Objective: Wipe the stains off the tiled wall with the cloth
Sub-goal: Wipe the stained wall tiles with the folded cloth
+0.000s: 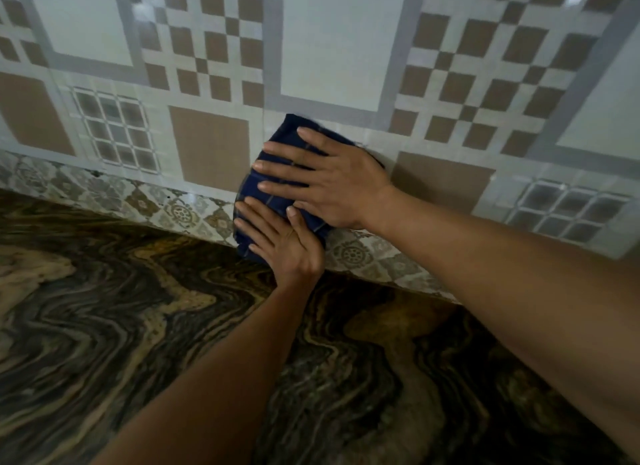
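- Low on the tiled wall (332,45), just above where it meets the table (138,326), a dark blue cloth (277,184) is pressed flat against the tiles.
- The cloth has thin pale lines crossing it in a check and looks folded or bunched into a rough pad; its lower edge reaches down to the patterned border strip (180,211) at the foot of the wall.
- The right hand (332,184) lies spread open on the upper part of the cloth, palm against it, fingers (287,168) stretched out and pointing left; it pins the cloth to the wall rather than gripping it.
- The left hand (287,246) sits just below, also flat and open, fingers pointing up and left over the lower part of the cloth, its thumb touching the edge of the right hand.
- Both forearms are bare and reach in from the bottom and the right of the view, over the table.
- The table has a glossy surface of swirling dark brown, black and tan veins.
- The wall tiles carry brown squares, checkered blocks, grey-framed pale panels and small grid motifs; light glares off the top tiles.
- A few small dark specks sit along the top of the border strip left of the cloth; the picture is slightly blurred, so stains under or near the cloth cannot be made out.
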Demonstrator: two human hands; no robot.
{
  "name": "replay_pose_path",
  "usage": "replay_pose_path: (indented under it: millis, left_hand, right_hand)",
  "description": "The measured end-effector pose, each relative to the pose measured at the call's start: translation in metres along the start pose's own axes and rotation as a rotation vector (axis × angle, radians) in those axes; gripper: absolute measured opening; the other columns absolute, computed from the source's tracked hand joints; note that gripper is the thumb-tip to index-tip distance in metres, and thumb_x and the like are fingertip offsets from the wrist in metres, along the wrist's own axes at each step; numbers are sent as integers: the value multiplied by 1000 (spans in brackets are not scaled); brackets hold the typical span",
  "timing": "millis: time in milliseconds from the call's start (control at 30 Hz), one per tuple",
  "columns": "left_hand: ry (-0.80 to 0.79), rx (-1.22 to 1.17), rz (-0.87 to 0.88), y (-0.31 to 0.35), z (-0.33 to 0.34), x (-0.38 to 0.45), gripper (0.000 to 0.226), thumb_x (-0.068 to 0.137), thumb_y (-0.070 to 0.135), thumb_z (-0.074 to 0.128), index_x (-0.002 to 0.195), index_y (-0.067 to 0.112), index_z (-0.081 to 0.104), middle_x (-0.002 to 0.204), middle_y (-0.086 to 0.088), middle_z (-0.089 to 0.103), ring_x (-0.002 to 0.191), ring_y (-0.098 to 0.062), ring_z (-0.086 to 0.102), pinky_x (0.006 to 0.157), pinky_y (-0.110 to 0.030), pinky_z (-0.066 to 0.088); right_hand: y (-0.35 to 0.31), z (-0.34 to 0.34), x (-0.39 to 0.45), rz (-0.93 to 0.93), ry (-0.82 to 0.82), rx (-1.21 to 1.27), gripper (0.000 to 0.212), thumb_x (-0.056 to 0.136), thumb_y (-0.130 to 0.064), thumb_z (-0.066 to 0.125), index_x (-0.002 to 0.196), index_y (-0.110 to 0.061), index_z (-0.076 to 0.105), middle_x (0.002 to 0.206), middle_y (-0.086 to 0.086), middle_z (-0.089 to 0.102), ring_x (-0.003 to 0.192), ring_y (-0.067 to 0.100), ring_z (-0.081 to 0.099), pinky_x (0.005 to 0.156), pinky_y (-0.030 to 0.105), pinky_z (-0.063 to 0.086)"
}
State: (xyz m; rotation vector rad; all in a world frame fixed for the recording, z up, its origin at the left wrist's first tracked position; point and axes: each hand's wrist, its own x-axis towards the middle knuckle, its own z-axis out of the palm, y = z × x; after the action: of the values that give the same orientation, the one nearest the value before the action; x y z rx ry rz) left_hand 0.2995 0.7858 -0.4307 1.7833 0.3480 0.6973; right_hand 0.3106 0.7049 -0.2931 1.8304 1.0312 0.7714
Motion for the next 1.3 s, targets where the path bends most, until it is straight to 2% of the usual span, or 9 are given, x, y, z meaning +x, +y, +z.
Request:
replay_pose_path:
  millis: [200, 500, 600, 667, 767, 867, 1067, 1233, 1300]
  left_hand:
    - [-63, 25, 10, 15, 25, -34, 75, 104, 56, 12, 157, 17, -22, 165, -1, -31, 152, -22, -31, 122, -56, -7]
    - [-63, 43, 6, 36, 63, -80, 75, 104, 56, 11, 157, 16, -24, 165, -3, -32, 151, -24, -31, 123, -58, -7]
    - [-70, 50, 20, 46, 80, -100, 75, 103, 58, 9, 156, 17, -25, 164, -2, -34, 151, -23, -33, 123, -58, -7]
    - [-69, 54, 21, 56, 97, -119, 76, 103, 58, 9, 157, 17, -24, 165, -3, -33, 151, -23, -32, 124, -58, -7]
    - [-61, 67, 34, 74, 126, -154, 76, 102, 57, 8, 157, 15, -23, 166, -4, -30, 152, -24, -30, 123, -57, -5]
    - [-74, 71, 48, 93, 162, -198, 75, 103, 58, 7, 157, 15, -23, 166, -3, -30, 152, -24, -29, 122, -57, -7]
    - [-73, 73, 50, 130, 226, -275, 72, 106, 50, 13, 157, 13, -21, 166, -6, -28, 153, -27, -28, 122, -58, -6]
    - [-68, 81, 61, 147, 266, -319, 74, 105, 53, 12, 157, 14, -22, 166, -5, -29, 152, -26, -28, 122, -57, -7]
    - [-67, 80, 54, 152, 278, -333, 73, 106, 53, 12, 157, 14, -22, 166, -5, -29, 153, -27, -28, 122, -58, -7]
  right_hand:
    - [9, 8, -47, -2, -14, 2, 61, 111, -47, 13, 161, -25, -16, 169, -4, -20, 156, 22, -17, 120, 49, -15]
    - [22, 32, -103, -9, 30, -18, 62, 110, -48, 14, 162, -26, -11, 170, -5, -13, 157, 21, -10, 124, 48, -16]
    - [29, 38, -131, -1, 33, 3, 60, 111, -47, 12, 162, -26, -11, 170, -5, -12, 157, 20, -9, 119, 45, -23]
    - [34, 43, -159, 2, 47, 15, 58, 111, -45, 13, 162, -26, -7, 171, -6, -8, 157, 20, -5, 119, 44, -22]
    - [41, 55, -210, 24, 94, -50, 56, 112, -44, 15, 163, -27, 1, 171, -7, 1, 157, 18, 5, 126, 47, -5]
    - [50, 68, -270, 26, 102, -67, 56, 112, -44, 17, 163, -29, 4, 171, -8, 4, 157, 18, 8, 123, 45, 2]
    - [67, 92, -374, 27, 98, -32, 56, 112, -45, 13, 163, -29, -3, 171, -8, -3, 157, 19, 1, 123, 45, -3]
    - [76, 107, -435, 49, 85, -2, 57, 112, -45, 16, 163, -29, -3, 171, -8, -5, 157, 19, -1, 122, 45, -8]
    - [78, 112, -452, 47, 90, 8, 57, 112, -44, 17, 163, -28, -1, 171, -8, -2, 157, 18, 1, 123, 45, -6]
